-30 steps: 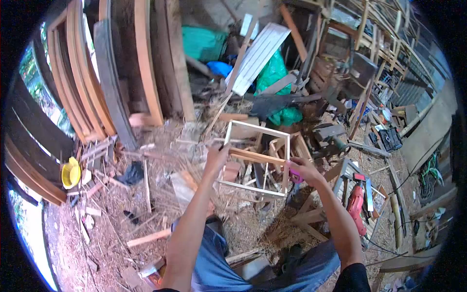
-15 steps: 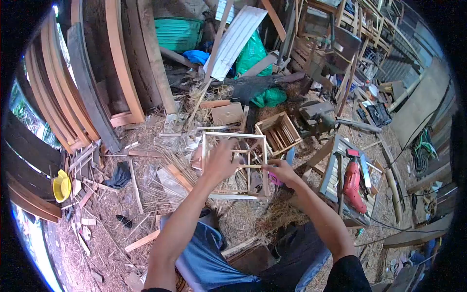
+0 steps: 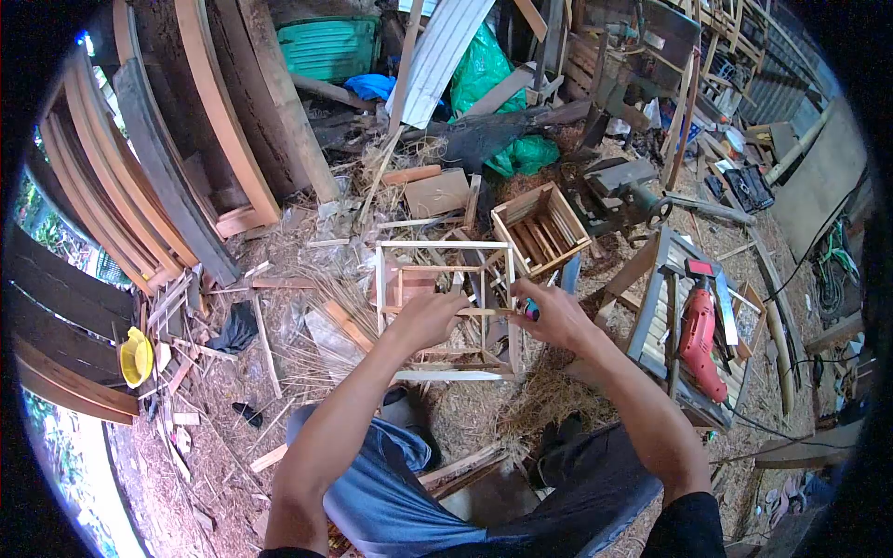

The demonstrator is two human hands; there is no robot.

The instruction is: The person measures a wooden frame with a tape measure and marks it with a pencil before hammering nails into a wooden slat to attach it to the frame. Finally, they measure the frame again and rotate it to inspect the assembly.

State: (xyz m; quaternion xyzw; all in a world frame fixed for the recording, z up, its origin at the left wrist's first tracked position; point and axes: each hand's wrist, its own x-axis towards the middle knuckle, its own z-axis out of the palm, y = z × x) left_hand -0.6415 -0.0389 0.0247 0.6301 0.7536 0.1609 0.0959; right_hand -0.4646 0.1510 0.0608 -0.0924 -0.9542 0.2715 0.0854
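An open box-shaped frame of pale wooden strips (image 3: 445, 245) stands on the ground before my knees. Across its middle runs a thin wooden strip (image 3: 486, 312). My left hand (image 3: 426, 321) is closed on the strip's left part, fingers pinched together. At the strip's other end, beside the frame's right upright, my right hand (image 3: 551, 314) is closed with thumb and fingertips on it. A small teal and pink thing (image 3: 531, 309) shows by the right fingers; its kind is unclear.
A slatted wooden crate (image 3: 539, 228) sits just beyond the frame. To the right, a red power tool (image 3: 699, 344) and a hand saw (image 3: 724, 312) lie on a slatted wooden piece (image 3: 651, 321). A yellow bowl (image 3: 136, 357) is at left. Wood scraps and shavings cover the ground.
My left hand, blurred over the frame before, has come down and now grips the strip. My right hand has shifted slightly at the strip's end. The whole view has turned a little.
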